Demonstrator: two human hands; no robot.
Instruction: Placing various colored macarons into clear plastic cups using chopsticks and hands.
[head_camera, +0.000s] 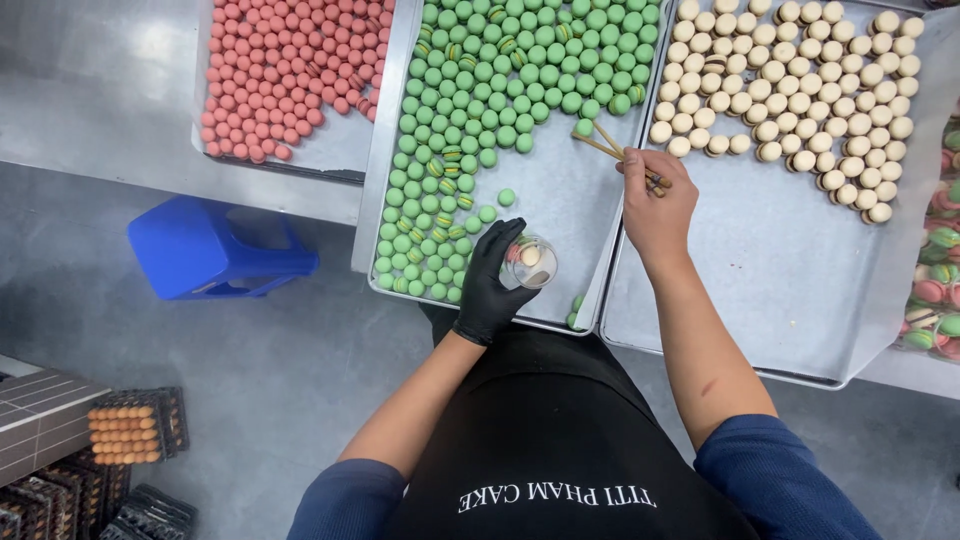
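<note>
My left hand (492, 283), in a black glove, grips a small clear plastic cup (529, 262) with a few macarons inside, over the near end of the middle tray (560, 205). That tray is covered with green macarons (480, 90). My bare right hand (657, 205) holds wooden chopsticks (610, 146) whose tips pinch one green macaron (584, 127) at the edge of the green pile. The right tray (760, 270) carries cream macarons (800, 80) at its far end.
A left tray (330, 150) holds pink macarons (285, 70). A blue plastic stool (215, 248) stands on the grey floor. Stacked egg cartons (130, 430) sit at lower left. Packed mixed macarons (935, 270) lie at the right edge.
</note>
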